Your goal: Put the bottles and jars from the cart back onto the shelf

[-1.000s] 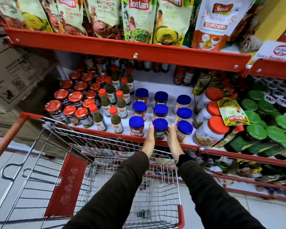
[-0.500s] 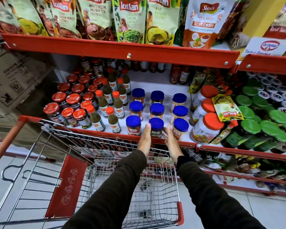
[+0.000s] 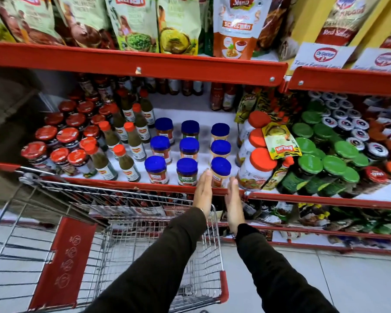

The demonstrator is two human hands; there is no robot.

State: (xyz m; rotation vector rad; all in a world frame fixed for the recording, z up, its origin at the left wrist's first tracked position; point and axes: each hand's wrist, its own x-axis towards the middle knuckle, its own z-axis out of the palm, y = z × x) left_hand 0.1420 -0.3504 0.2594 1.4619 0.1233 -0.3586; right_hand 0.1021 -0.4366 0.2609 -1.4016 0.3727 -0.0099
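— What is seen at the front of the shelf (image 3: 131, 184)?

— Nine blue-lidded jars are set out in three rows of three. The front right jar (image 3: 220, 171) is flanked by both hands. The left hand (image 3: 203, 192) is held flat and upright just to its left, fingers straight and together, the fingertips level with the lid. The right hand (image 3: 234, 203) is held the same way just to its right, a little lower, over the red shelf edge.

— Is the jar gripped?

— It is not wrapped by any finger; both palms are turned inward with the jar between them. Whether the jar is touched by the left fingertips cannot be told.

— And what is placed around it?

— Green bottles with orange caps (image 3: 126, 162) and red-lidded jars (image 3: 60, 155) are stood to the left. Large orange-lidded jars (image 3: 256, 171) are stood just to the right, with green-lidded jars (image 3: 333, 166) beyond them.

— Where is the cart?

— The wire cart (image 3: 122, 245) is parked below the shelf, under both dark sleeves. No bottle or jar can be made out in its basket.
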